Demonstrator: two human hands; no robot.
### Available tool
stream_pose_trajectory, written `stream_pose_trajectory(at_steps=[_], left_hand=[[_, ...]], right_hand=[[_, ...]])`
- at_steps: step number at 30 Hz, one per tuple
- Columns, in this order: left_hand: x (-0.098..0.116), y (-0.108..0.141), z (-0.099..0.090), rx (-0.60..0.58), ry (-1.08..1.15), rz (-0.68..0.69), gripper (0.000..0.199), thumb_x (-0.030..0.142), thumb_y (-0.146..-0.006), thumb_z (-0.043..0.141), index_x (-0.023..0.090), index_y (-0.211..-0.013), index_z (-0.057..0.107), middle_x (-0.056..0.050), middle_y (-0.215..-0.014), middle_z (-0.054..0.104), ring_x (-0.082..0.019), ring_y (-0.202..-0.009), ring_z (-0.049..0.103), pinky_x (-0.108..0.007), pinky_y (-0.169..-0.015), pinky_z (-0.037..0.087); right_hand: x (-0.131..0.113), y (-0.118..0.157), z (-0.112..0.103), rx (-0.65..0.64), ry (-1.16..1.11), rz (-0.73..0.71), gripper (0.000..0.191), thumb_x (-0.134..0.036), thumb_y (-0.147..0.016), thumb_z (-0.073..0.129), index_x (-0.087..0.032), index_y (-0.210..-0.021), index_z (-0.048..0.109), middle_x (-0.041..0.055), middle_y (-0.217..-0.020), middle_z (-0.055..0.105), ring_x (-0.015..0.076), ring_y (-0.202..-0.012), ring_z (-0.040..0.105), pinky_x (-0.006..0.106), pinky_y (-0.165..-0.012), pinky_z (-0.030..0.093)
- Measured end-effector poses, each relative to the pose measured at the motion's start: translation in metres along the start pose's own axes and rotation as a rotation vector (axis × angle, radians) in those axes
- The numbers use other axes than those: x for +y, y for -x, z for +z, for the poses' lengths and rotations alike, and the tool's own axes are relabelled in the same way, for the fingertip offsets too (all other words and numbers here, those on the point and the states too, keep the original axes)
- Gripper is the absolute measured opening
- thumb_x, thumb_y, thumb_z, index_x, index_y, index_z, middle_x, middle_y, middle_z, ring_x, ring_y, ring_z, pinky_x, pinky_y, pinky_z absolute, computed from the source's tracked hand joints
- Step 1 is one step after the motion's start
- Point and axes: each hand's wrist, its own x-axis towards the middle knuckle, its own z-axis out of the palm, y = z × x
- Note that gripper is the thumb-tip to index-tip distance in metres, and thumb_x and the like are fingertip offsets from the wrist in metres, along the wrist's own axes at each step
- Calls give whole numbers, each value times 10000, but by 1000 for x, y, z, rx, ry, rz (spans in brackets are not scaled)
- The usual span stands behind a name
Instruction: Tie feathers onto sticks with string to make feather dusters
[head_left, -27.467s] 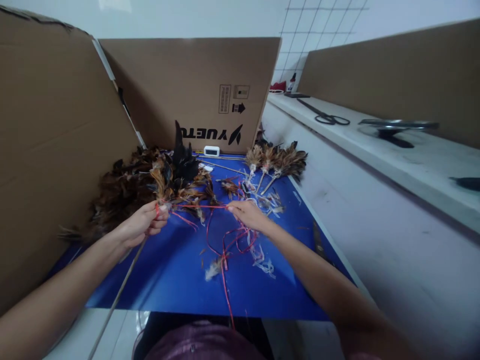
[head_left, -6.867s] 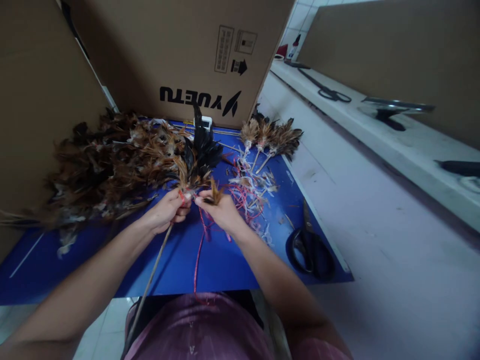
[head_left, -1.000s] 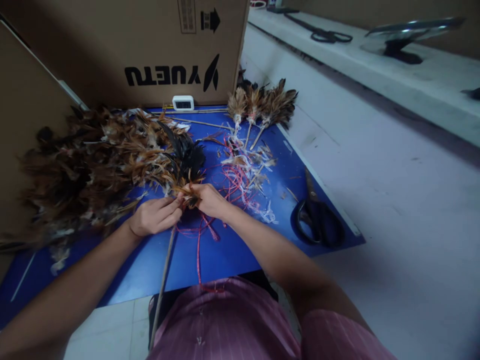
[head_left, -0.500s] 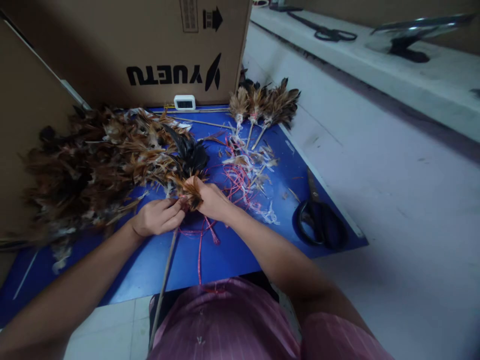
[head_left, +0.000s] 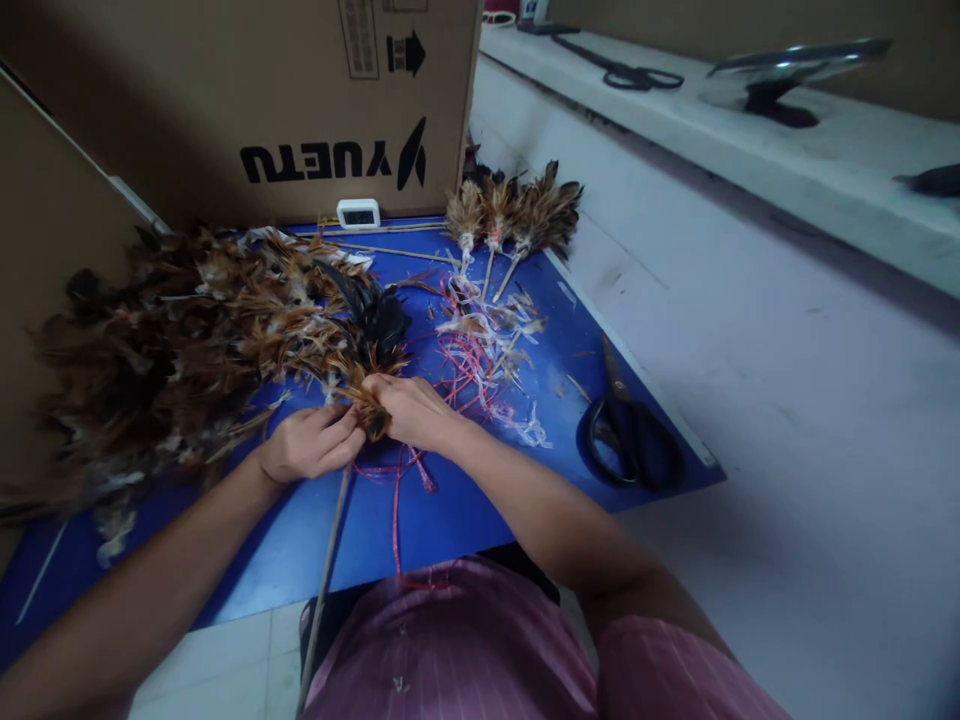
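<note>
A bundle of brown feathers (head_left: 365, 405) with black feathers (head_left: 379, 318) at its far end is between my two hands. My left hand (head_left: 315, 442) is closed at the base of the bundle, where a thin stick (head_left: 328, 565) runs down toward my lap. Fingers of my right hand (head_left: 411, 410) are pinched on the brown feathers from the right. Red string (head_left: 397, 520) hangs from near the bundle over the table edge onto the pink striped shirt. What lies right between the fingertips is partly hidden by feathers.
A large feather pile (head_left: 172, 340) covers the left of the blue table (head_left: 262, 560). Finished-looking feather dusters (head_left: 517, 215), tangled string (head_left: 480, 360) and black scissors (head_left: 630, 440) lie to the right. Behind stand a cardboard box (head_left: 300, 90) and a small white clock (head_left: 358, 213).
The whole view has shifted slightly, so the table items appear a little further left. Both hands remain at the bundle, with the right hand a bit lower and the brown feathers slightly rearranged.
</note>
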Motion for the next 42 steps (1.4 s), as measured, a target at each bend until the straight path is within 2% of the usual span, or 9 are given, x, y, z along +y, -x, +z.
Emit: stream_pose_trajectory(at_steps=[3, 6, 11, 15, 19, 23, 26, 34, 42], left_hand=[[0, 0, 0, -39, -26, 5, 78, 132, -851, 531, 152, -856, 607, -69, -809, 706, -167, -700, 657, -251, -546, 493], [0, -1, 0, -58, -26, 17, 73, 137, -853, 533, 149, -867, 603, -94, -849, 714, -168, -698, 655, -249, -532, 482], [0, -3, 0, -50, -41, 5, 30, 136, -836, 564, 142, -857, 585, -127, -901, 724, -183, -723, 659, -242, -498, 454], [1, -1, 1, -67, -36, 12, 52, 144, -831, 580, 152, -883, 581, -103, -895, 729, -181, -724, 668, -242, -489, 444], [2, -1, 3, -98, -10, 4, 101, 136, -835, 567, 150, -931, 598, -65, -833, 717, -179, -733, 673, -248, -505, 451], [2, -6, 2, -105, 10, -26, 90, 120, -856, 518, 154, -874, 599, -54, -785, 696, -164, -711, 661, -255, -550, 470], [2, -10, 1, -71, 15, -37, 99, 113, -855, 507, 151, -842, 598, -51, -753, 683, -157, -678, 644, -254, -540, 462], [4, -6, 4, -57, 8, -9, 72, 140, -842, 553, 152, -872, 617, -103, -893, 720, -180, -786, 668, -261, -600, 527], [4, -9, 3, -32, 32, -34, 85, 117, -861, 529, 141, -870, 610, -109, -872, 728, -182, -797, 694, -265, -633, 570]], right_hand=[[-1, 0, 2, 2, -14, 38, 160, -204, -844, 519, -192, -1003, 534, 53, -970, 663, 189, -833, 624, 255, -670, 394], [5, -1, 7, 36, -151, 85, 162, -216, -834, 530, -186, -992, 548, 31, -872, 671, 173, -782, 633, 240, -666, 405], [15, -3, 11, 81, -382, 9, 158, -125, -792, 535, -164, -915, 626, 0, -831, 674, 126, -763, 632, 199, -697, 420], [13, -3, 9, 72, -253, 18, 121, -141, -793, 535, -163, -863, 631, 15, -809, 670, 143, -748, 622, 217, -679, 418], [2, -1, 5, 35, -36, 54, 152, -176, -832, 503, -168, -964, 578, 59, -939, 674, 182, -843, 632, 254, -714, 431], [-10, 3, 1, -26, 174, 101, 250, -157, -824, 471, -181, -1065, 533, 73, -1043, 656, 209, -800, 642, 294, -668, 436], [-12, 4, 0, -28, 201, 135, 259, -174, -815, 478, -184, -1067, 531, 73, -1053, 655, 210, -781, 643, 298, -667, 434], [11, 1, 5, 33, -259, 137, 121, -266, -781, 559, -185, -865, 589, 8, -781, 651, 154, -719, 620, 225, -657, 416], [15, -2, 7, 39, -427, 143, 97, -193, -708, 585, -157, -798, 593, -27, -715, 600, 113, -676, 560, 201, -643, 400]])
